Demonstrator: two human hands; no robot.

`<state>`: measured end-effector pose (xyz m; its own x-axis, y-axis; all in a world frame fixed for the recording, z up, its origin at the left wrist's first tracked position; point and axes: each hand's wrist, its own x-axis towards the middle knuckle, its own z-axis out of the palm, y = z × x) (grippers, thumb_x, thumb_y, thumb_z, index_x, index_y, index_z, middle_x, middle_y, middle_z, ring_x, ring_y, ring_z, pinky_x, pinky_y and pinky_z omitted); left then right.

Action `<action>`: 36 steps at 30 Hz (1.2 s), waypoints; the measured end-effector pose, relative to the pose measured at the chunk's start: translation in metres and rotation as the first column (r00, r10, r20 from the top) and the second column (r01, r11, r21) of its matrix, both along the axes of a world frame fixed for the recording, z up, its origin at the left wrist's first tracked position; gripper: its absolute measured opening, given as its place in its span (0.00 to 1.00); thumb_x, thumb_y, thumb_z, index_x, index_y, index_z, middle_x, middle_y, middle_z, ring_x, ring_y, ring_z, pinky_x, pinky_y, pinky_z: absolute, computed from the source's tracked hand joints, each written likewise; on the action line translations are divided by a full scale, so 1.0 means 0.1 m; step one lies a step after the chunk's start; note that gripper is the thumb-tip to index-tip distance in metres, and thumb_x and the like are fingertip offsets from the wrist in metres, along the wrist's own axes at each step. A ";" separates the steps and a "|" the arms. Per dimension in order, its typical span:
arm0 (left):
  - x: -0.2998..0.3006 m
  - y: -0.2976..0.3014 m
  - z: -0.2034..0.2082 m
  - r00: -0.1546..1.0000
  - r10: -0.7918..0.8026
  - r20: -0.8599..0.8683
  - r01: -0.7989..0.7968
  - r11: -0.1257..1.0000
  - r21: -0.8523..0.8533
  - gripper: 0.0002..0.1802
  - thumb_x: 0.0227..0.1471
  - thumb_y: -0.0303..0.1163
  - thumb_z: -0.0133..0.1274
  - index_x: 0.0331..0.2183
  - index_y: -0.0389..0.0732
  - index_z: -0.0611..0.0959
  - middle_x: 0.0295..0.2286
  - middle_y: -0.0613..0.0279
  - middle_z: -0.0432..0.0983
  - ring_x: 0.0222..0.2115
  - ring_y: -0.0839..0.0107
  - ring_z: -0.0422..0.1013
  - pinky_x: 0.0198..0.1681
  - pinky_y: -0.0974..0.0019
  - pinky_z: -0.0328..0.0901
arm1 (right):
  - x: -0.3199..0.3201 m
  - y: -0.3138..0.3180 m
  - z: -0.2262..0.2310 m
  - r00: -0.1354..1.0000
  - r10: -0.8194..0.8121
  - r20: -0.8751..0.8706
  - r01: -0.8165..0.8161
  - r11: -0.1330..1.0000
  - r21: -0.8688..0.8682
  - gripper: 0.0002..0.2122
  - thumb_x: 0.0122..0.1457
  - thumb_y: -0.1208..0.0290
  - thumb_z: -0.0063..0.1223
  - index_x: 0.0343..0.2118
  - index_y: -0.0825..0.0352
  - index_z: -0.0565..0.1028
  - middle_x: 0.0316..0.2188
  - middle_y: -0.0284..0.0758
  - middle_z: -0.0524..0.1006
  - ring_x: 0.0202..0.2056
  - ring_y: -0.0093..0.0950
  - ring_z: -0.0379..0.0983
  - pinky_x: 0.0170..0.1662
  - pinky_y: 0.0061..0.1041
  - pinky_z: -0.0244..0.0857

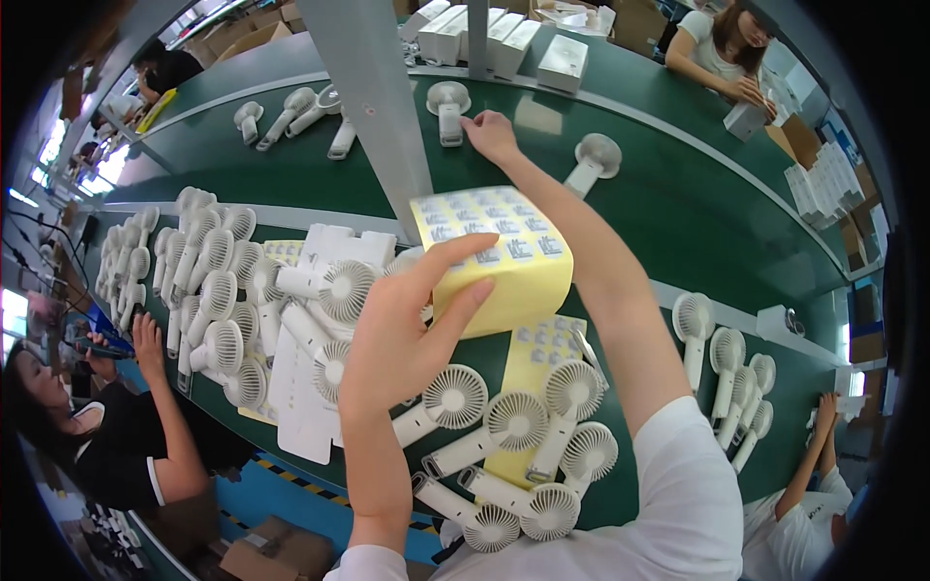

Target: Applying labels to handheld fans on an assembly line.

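My left hand [407, 329] pinches a curled sticker sheet [518, 281] with a yellow backing and rows of small silver labels, thumb below and fingers on top. My right arm stretches far forward over the green belt. There my right hand [492, 136] has curled fingers, the tips at the handle of a white handheld fan [449, 108]. How firmly they hold it is hard to see. Below my hands, several white handheld fans [516, 420] lie on the near table, some over another yellow sticker sheet [542, 351].
Many fans [218, 250] crowd the left side beside white foam pieces [302, 387]. A grey post [373, 107] rises before me. Another fan [594, 160] lies on the green belt [678, 232]. White boxes [562, 63] stand beyond. Co-workers sit left, far right and near right.
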<state>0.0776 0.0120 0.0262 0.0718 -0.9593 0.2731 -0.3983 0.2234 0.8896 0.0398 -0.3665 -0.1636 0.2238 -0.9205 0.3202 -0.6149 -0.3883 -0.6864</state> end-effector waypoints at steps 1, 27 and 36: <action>0.02 0.00 0.05 1.000 0.018 0.008 -0.018 0.998 0.059 0.18 0.58 0.29 0.57 0.51 0.43 0.79 0.38 0.46 0.82 0.35 0.54 0.80 0.42 0.63 0.72 | 0.15 -0.03 -0.02 1.000 0.008 0.007 -0.008 1.000 0.000 0.22 0.56 0.49 0.59 0.34 0.69 0.82 0.32 0.46 0.82 0.41 0.45 0.79 0.48 0.37 0.71; -0.57 -0.08 -0.15 0.983 -0.122 -0.140 0.123 0.992 0.001 0.15 0.61 0.30 0.56 0.49 0.40 0.82 0.35 0.60 0.81 0.33 0.79 0.75 0.37 0.73 0.70 | -2.65 2.99 0.96 0.448 -0.283 0.848 -0.360 0.811 0.461 0.15 0.67 0.65 0.52 0.50 0.70 0.70 0.36 0.35 0.77 0.38 0.23 0.75 0.41 0.26 0.71; -0.87 -0.07 -0.19 0.978 -0.209 -0.023 0.210 0.978 0.012 0.21 0.60 0.26 0.55 0.55 0.43 0.79 0.46 0.59 0.79 0.40 0.79 0.73 0.42 0.75 0.68 | -3.22 3.75 0.82 0.485 -0.291 0.824 -0.259 0.853 0.454 0.14 0.67 0.70 0.51 0.51 0.70 0.69 0.41 0.35 0.75 0.44 0.25 0.74 0.49 0.29 0.69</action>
<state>-0.0097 0.0049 0.0073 -0.1255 -0.9575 0.2597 -0.3251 0.2870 0.9011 -0.2820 0.0086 -0.0819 0.0792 -0.9890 -0.1246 0.3753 0.1453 -0.9154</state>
